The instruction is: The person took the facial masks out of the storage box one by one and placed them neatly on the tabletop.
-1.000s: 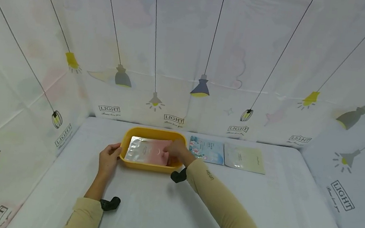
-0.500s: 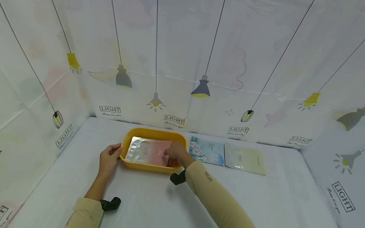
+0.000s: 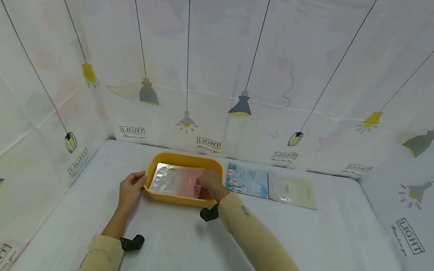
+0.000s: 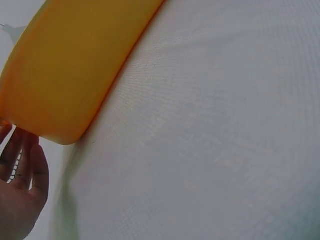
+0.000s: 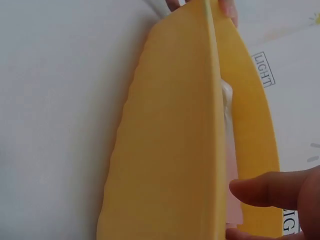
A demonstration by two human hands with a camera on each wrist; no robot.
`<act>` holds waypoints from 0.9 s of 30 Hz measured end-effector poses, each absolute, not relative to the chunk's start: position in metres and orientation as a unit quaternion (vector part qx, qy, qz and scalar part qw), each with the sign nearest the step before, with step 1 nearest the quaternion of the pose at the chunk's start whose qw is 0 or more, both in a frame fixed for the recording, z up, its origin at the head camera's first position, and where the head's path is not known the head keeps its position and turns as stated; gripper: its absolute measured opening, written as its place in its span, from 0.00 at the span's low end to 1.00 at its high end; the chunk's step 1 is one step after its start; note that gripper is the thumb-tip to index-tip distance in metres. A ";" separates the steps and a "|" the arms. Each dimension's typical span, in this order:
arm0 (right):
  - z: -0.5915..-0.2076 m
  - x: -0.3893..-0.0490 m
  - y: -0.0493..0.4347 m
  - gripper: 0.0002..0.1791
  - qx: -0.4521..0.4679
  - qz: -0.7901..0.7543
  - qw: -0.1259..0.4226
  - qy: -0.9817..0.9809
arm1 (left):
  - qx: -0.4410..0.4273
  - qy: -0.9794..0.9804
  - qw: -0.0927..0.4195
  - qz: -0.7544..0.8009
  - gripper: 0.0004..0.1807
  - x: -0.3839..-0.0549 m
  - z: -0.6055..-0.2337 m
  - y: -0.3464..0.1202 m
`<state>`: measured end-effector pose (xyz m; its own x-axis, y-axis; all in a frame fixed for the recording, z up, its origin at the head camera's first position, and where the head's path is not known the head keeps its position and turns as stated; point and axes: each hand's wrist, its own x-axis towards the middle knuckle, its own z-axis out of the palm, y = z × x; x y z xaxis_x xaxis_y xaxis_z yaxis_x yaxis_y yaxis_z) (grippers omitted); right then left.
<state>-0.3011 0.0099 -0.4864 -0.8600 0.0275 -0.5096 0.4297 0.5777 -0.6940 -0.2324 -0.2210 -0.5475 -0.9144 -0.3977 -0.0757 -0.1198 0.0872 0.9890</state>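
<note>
Fingers of your right hand (image 3: 211, 183) pinch the right end of the flat silver-and-pink foil packet (image 3: 176, 180) inside the yellow oblong plastic tray (image 3: 176, 199), whose left rim your left hand (image 3: 130, 191) grips.

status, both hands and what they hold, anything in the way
Left hand gripping left end of oblong yellow plastic tray. Right hand pinching right end of flat pink-and-silver foil packet inside tray. Tray walls surround packet; no other obstruction visible.
</note>
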 end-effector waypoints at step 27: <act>-0.494 -0.299 0.013 0.11 0.142 -0.558 0.169 0.800 | 0.177 -0.732 0.105 -0.649 0.17 -0.233 -0.548 -0.221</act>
